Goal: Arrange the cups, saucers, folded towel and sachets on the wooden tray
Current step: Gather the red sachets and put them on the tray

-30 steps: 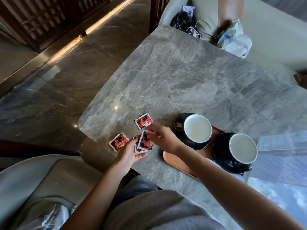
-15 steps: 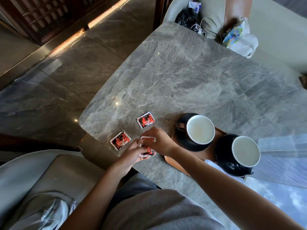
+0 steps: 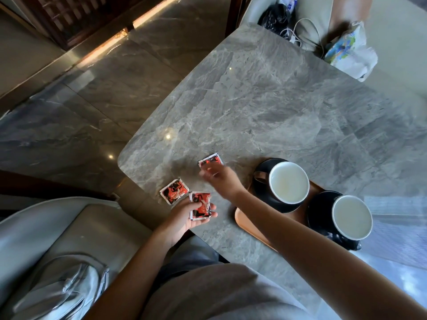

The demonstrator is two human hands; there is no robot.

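Now gathering sachets. Left hand [image 3: 184, 218] pinches collected sachets [image 3: 200, 206] near table [image 3: 265, 100] edge, stacked for one transfer. Right hand [image 3: 221, 180] blurred over far sachet [image 3: 210, 160], fingers look spread; contact cannot tell. Another sachet [image 3: 174, 191] lies left, loose. Both cups [image 3: 288, 182] on saucers [image 3: 262, 181] already on wooden tray [image 3: 245, 219], right. Towel mostly hidden behind arm.
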